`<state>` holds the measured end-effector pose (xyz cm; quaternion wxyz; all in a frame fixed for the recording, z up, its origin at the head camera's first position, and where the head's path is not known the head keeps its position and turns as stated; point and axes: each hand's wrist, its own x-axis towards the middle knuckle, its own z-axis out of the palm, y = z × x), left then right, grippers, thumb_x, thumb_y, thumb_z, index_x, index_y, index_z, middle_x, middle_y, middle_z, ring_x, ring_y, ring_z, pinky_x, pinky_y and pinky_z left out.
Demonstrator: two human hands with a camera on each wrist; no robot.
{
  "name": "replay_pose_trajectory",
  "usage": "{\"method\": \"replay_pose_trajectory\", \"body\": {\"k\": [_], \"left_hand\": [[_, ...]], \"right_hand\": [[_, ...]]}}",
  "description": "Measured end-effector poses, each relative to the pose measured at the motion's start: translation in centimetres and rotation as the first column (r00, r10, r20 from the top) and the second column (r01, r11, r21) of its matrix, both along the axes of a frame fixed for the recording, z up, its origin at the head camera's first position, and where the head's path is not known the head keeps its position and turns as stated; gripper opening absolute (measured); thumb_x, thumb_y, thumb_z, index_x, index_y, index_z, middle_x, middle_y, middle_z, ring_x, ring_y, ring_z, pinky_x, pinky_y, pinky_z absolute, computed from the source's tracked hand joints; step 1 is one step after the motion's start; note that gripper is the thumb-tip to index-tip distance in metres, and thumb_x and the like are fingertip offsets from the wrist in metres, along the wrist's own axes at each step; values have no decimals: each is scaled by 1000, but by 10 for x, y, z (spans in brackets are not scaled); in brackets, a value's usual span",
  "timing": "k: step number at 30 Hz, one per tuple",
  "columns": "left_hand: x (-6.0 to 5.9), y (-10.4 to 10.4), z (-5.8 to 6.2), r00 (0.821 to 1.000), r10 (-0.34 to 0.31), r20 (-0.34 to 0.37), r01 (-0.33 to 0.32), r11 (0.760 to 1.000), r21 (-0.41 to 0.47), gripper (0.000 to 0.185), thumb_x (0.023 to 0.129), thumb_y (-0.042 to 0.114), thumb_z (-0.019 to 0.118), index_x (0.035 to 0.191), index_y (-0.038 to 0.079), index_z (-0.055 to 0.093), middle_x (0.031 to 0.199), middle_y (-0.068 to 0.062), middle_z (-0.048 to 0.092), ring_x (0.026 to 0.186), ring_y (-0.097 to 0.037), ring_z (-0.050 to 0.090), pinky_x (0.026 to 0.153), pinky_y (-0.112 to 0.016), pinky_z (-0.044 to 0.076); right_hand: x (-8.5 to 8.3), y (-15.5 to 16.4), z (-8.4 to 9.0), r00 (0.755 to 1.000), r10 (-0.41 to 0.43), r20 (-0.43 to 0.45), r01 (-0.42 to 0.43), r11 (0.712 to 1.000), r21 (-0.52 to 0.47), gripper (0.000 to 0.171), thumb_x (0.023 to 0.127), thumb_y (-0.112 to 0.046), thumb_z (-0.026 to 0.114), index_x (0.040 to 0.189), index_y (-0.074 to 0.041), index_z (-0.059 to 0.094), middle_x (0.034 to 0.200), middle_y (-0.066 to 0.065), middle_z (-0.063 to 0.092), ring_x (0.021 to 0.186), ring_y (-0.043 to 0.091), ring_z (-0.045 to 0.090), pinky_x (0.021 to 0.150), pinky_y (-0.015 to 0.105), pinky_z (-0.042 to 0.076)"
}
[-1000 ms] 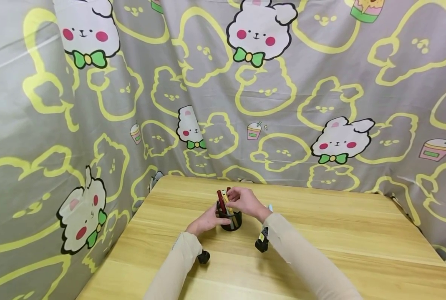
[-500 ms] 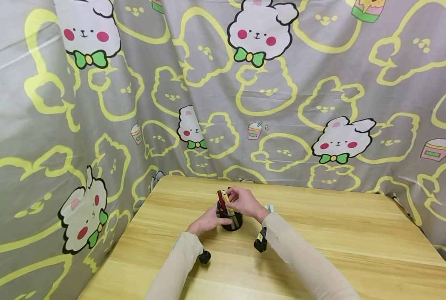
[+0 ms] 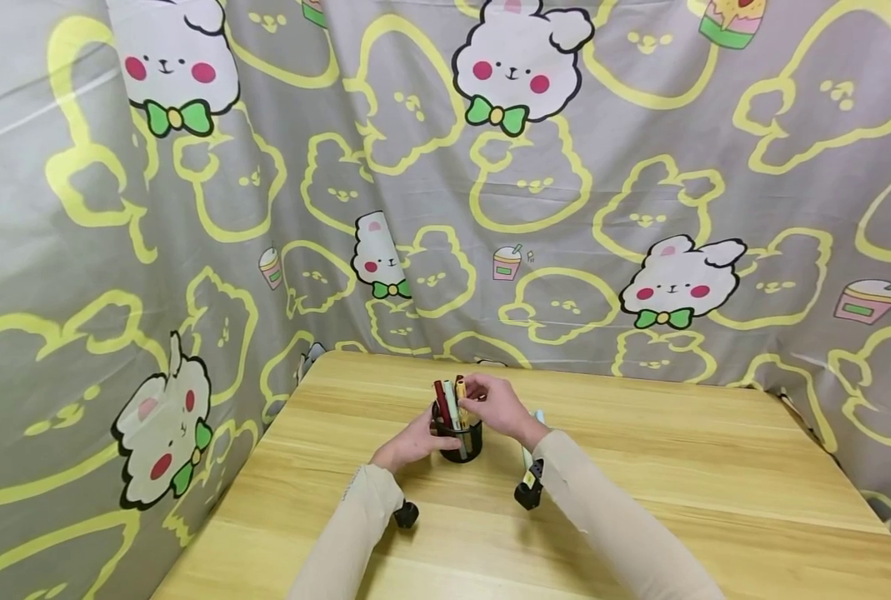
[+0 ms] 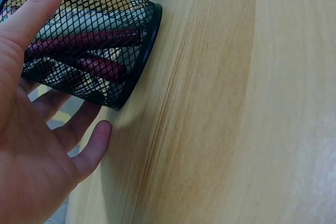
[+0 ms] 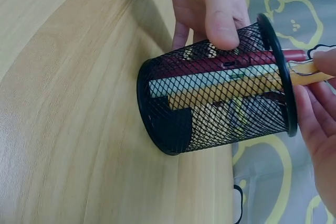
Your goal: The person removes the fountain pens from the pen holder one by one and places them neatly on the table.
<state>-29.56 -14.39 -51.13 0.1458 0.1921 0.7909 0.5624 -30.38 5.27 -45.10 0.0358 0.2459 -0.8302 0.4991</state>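
A black mesh pen holder (image 3: 462, 448) stands upright on the table, several pens in it. My left hand (image 3: 417, 440) grips its side, thumb across the near mesh and fingers behind, as the left wrist view also shows. Over the rim, my right hand (image 3: 501, 406) pinches the upper end of a yellow pen (image 5: 310, 78), whose lower end reaches down inside the mesh. Left of it a pale green pen (image 3: 451, 402) and a dark red pen (image 3: 441, 398) lean in the holder. Another dark red pen is partly hidden by the right fingers.
Beyond my right wrist, a pale pen (image 3: 539, 416) lies on the wooden table (image 3: 678, 467), partly covered by the wrist. Small black cameras hang under both wrists. Patterned grey cloth (image 3: 430, 192) closes off the back and left sides.
My right hand has shifted slightly right with the yellow pen, which now stands apart from the pale green one. The left hand and the pen holder stay put.
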Motion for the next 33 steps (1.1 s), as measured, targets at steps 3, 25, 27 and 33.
{"method": "replay_pose_trajectory", "body": {"k": [3,25,27,33], "left_hand": [[0,0,0,1000,3,1,-3,1000,-1,89,84,20,74,152,13,17,144,-14,38,130,-30,36,106,-51,25],[13,2,19,1000,17,7,-17,1000,-14,81,84,11,72,149,5,23,137,-20,44,126,-39,37,103,-54,28],[18,2,27,1000,11,11,-11,1000,-13,80,84,10,72,148,4,23,135,-20,45,125,-40,38,103,-53,28],[21,3,31,1000,14,13,-14,1000,-11,83,84,10,71,149,4,20,135,-21,44,126,-41,37,103,-55,28]], "right_hand": [[0,4,3,999,-34,-9,34,999,-39,28,86,-8,70,113,-3,62,89,3,62,83,17,62,69,29,51],[-4,36,31,992,-46,116,89,913,-398,43,88,3,63,128,4,49,98,20,60,83,24,62,79,46,52],[1,40,40,990,-55,126,103,905,-413,44,88,4,62,130,4,48,99,22,60,81,21,62,77,41,53],[3,58,46,991,-82,106,121,891,-438,42,89,2,63,128,4,47,99,25,60,77,17,63,70,29,54]]}}
